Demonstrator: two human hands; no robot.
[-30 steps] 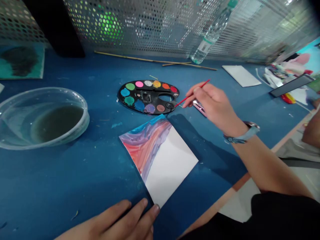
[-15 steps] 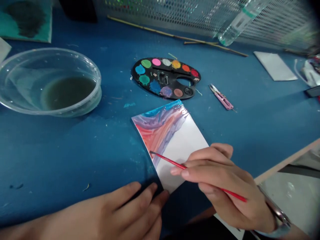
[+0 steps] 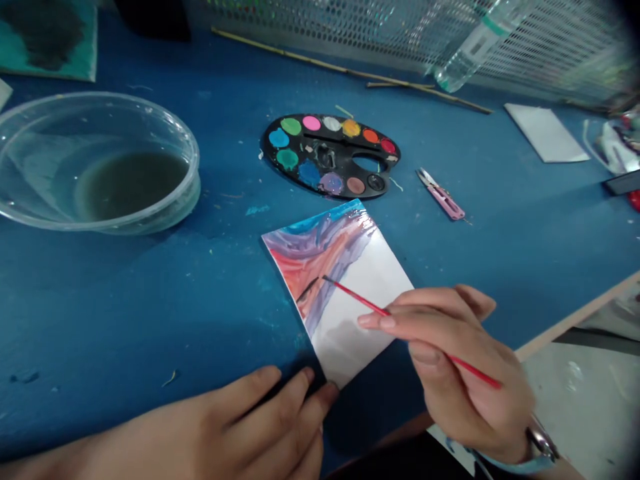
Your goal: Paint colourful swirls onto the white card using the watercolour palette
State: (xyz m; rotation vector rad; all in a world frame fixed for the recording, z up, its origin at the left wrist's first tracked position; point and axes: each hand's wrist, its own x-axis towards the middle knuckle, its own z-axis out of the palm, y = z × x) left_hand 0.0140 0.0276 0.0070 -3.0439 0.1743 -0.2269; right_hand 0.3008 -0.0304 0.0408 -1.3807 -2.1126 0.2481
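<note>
Between the thumb and fingers of my right hand [image 3: 450, 353] is a thin red paintbrush [image 3: 357, 297]. Its dark tip is at the painted part of a small white card [image 3: 370, 287], close to the end of a short black stroke [image 3: 307, 289]. Blue, purple and orange-red bands cover the card's upper left; the lower right is white. My left hand [image 3: 250, 423] lies flat on the table with its fingers stretched out, a fingertip at the card's near corner. Just beyond the card rests a black oval paint palette [image 3: 345, 147] with several coloured wells.
A clear plastic bowl [image 3: 185, 193] of murky water stands at the left. Pink thread snips [image 3: 443, 195] lie right of the palette. Farther back are thin sticks [image 3: 310, 61], a plastic bottle [image 3: 473, 57] against a mesh panel [image 3: 400, 40], and a white card [image 3: 547, 133].
The brush tip has moved up and right across the card, and a black stroke now shows on the orange area. My right hand has shifted right; my left hand stays put.
</note>
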